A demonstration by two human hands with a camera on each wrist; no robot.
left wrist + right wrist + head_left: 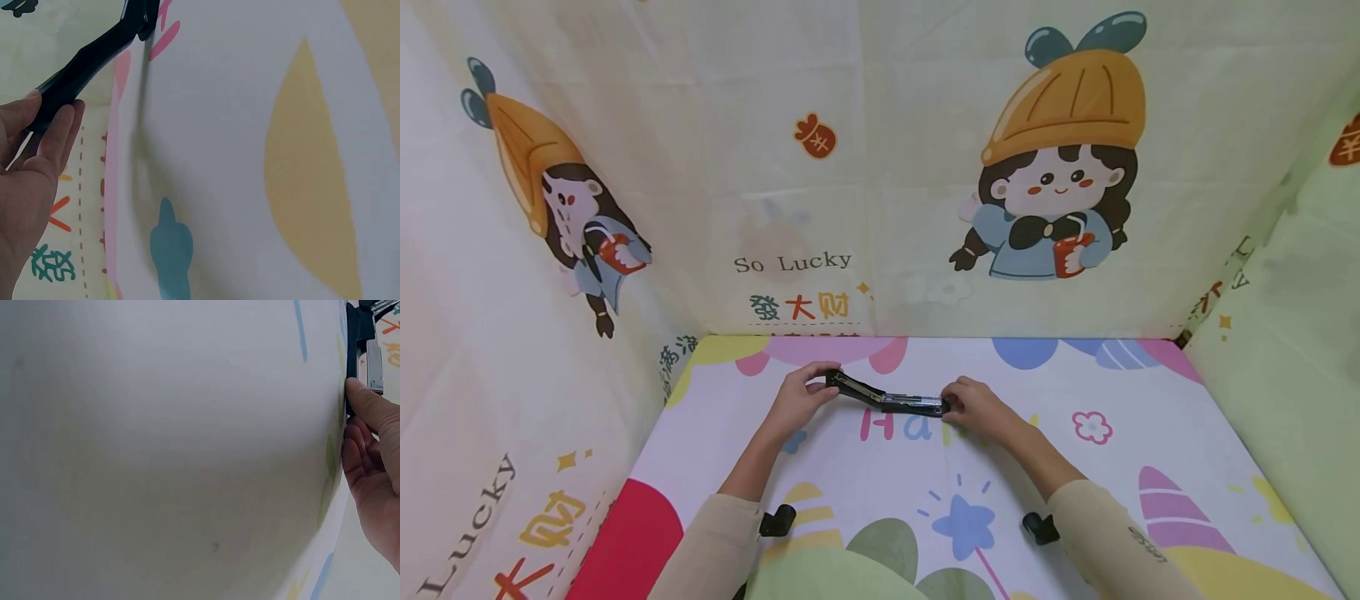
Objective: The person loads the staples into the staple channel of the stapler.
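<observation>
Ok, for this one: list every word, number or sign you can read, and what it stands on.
"So Lucky": back wall
"發大财": back wall, below that
"Lucky": left wall
"财": left wall
"大": left wall, partly cut off
"Ha": mat; following letters partly hidden by the right hand
Too small or cut off: print on the right sleeve, sign on the red pouch, right wall and corner characters
Stapler: none readable

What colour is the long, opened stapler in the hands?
The long stapler is black with silvery metal parts, clearest in the head view.
</observation>
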